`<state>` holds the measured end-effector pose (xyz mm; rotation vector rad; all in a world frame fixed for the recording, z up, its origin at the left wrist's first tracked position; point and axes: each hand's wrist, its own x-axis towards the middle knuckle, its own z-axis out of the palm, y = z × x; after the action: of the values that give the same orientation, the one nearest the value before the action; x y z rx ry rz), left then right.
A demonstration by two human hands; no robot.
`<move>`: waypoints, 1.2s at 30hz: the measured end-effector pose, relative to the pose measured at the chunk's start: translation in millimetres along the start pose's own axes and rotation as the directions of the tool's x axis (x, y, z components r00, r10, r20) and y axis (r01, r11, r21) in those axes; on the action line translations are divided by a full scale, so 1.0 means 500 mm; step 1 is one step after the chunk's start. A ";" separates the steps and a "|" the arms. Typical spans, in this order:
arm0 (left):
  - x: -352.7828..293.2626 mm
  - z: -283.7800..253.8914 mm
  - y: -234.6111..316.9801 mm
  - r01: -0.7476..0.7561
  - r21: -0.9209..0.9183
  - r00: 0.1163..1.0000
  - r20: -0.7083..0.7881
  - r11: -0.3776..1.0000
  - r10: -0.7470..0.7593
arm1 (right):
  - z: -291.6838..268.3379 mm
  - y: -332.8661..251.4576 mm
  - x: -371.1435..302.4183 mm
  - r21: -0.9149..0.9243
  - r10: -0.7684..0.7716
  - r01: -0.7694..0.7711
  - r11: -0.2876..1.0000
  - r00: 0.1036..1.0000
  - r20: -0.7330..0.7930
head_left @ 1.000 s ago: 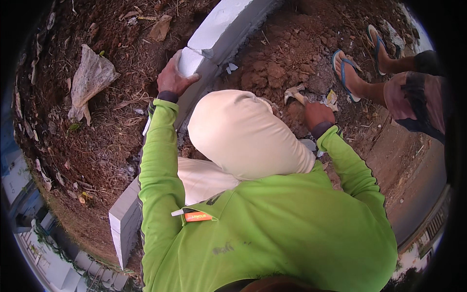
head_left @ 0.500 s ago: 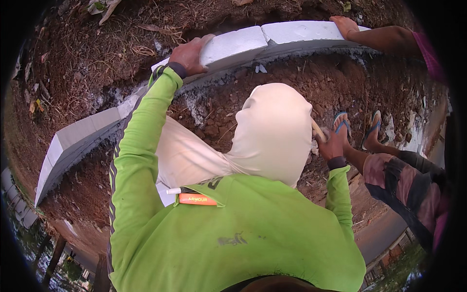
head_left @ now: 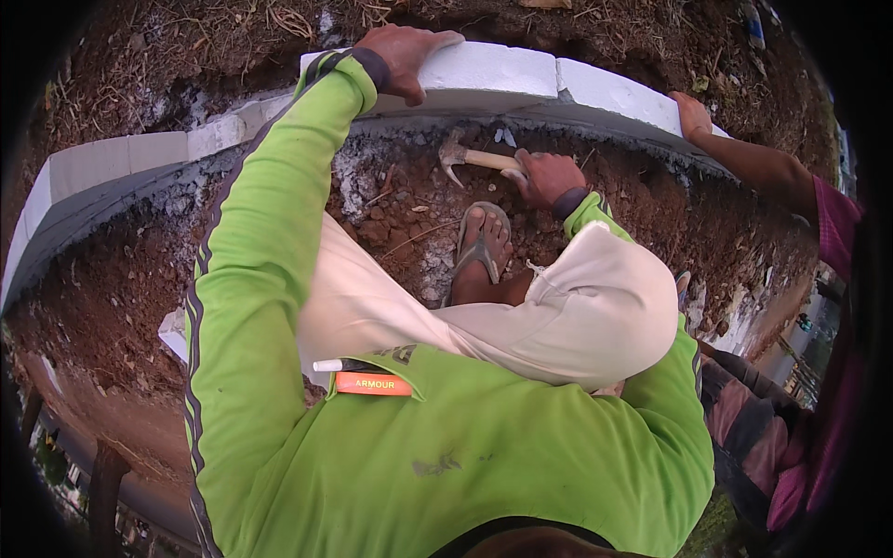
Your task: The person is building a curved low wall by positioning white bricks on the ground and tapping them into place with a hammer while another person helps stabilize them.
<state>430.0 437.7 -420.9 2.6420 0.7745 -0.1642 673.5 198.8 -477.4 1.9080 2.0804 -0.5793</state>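
Observation:
A row of white blocks runs in a curve through reddish soil. My left hand [head_left: 402, 58] grips the top of one white block [head_left: 498, 70], its fingers over the upper edge and thumb on the near side. Closed around a wooden handle, my right hand [head_left: 549, 179] holds a claw hammer [head_left: 488, 160] low over the soil on the near side of the blocks. The hammer's metal head points left, apart from the block. A second white block [head_left: 609, 93] adjoins to the right, with a narrow joint between the two.
Another person's hand [head_left: 693, 113] rests on the right block's far end; that person stands at the right. More blocks [head_left: 112, 163] continue left. My sandalled foot [head_left: 482, 244] is planted among soil clods below the hammer. Dry grass [head_left: 214, 56] lies beyond the row.
My right hand has brought the hammer from beside my knee forward to near the blocks. My knee has shifted right, uncovering my foot. My left hand stays on the block.

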 end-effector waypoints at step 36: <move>-0.014 0.007 -0.005 0.021 0.012 1.000 -0.018 1.000 -0.021 | 0.060 -0.056 -0.049 0.300 0.124 -0.123 0.946 0.992 0.014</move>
<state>422.7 434.9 -423.7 2.6513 0.8102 -0.1517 645.8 161.8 -490.0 2.1852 1.9477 -0.9057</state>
